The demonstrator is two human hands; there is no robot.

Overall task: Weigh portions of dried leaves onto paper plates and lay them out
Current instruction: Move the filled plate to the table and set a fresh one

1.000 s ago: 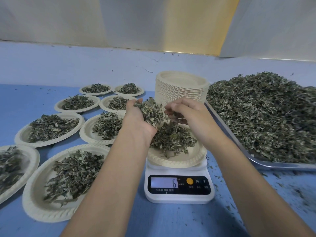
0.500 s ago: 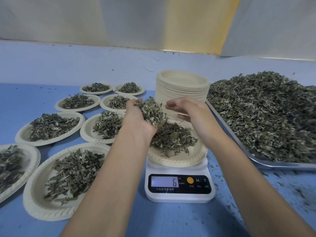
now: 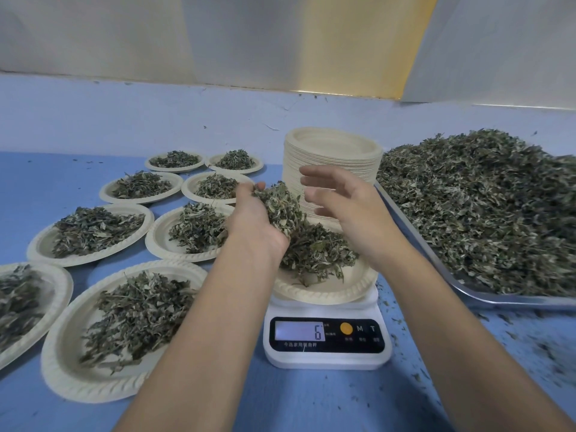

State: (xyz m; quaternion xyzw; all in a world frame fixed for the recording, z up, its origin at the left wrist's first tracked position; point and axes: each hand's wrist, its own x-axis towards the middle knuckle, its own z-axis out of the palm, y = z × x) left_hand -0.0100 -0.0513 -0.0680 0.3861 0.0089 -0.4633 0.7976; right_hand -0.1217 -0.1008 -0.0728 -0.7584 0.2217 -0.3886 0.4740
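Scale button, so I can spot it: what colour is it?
The button is orange, right of the display; head view shows it.

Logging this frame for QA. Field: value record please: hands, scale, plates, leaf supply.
left hand: holds leaf clump above weighing plate
right hand: open, empty, above same plate
weighing plate: on scale, leaf pile in it
scale: display reads 6
filled plates: eight in view, left of scale
plate stack: behind scale
tray: right of scale, heaped with dried leaves
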